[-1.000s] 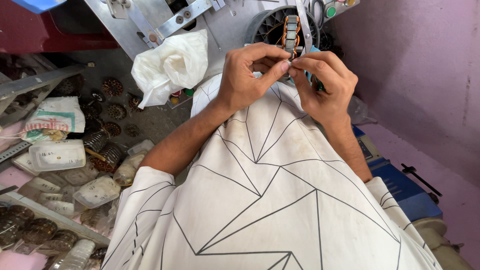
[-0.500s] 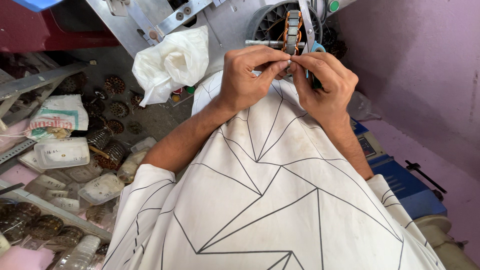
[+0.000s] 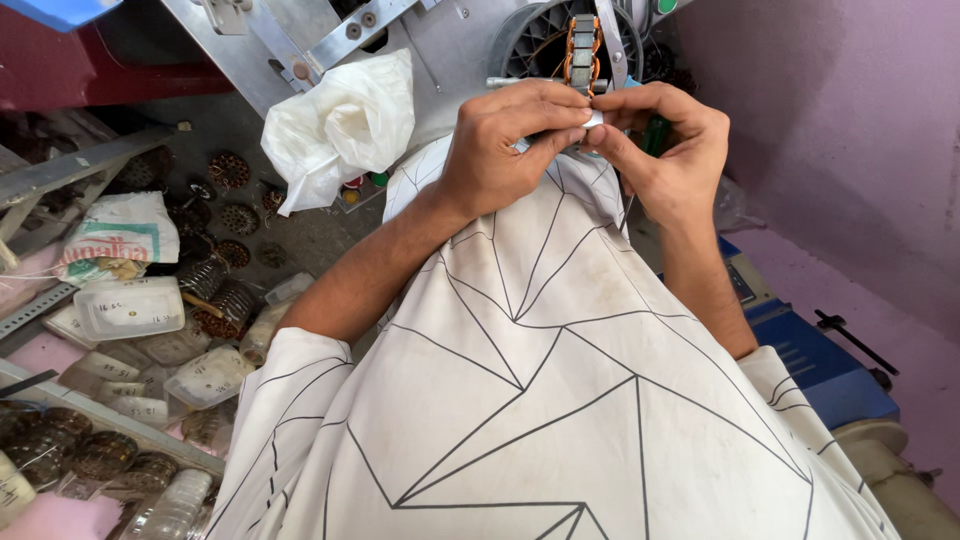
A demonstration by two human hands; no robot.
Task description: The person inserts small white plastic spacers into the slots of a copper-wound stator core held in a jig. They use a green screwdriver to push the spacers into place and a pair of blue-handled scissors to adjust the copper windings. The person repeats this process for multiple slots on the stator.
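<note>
Person is working head-down at a grey metal winding machine (image 3: 440, 50), both hands meeting just below the upright grey steel stator core with orange copper coils (image 3: 583, 45), which is sitting on the machine's spindle at top centre, in front of a round dark finned housing (image 3: 530, 40). Left hand (image 3: 500, 145) is curling nearly closed, thumb and fingers pinching a small pale grey piece (image 3: 594, 119) right under the core; what that piece is cannot be told at this size. Right hand (image 3: 670, 150) is also curling tight, fingertips touching the same spot from the other side, with a green tool handle (image 3: 655, 135) showing just behind its fingers. White shirt with thin black geometric lines (image 3: 540, 400) is filling the lower frame. A crumpled white plastic bag (image 3: 340, 125) is hanging off the machine frame left of the hands. Further left, a white woven sack with green and red print (image 3: 120, 235) is lying on the bench; below it, a rectangular translucent plastic tub with a handwritten lid (image 3: 130, 305) and several similar small tubs (image 3: 205, 375) are sitting in a row. Dark round wound cores (image 3: 230, 170) are scattered on the grey surface between sack and bag. A blue box-shaped unit (image 3: 820, 365) is sitting at right against the purple wall (image 3: 850, 120).
</note>
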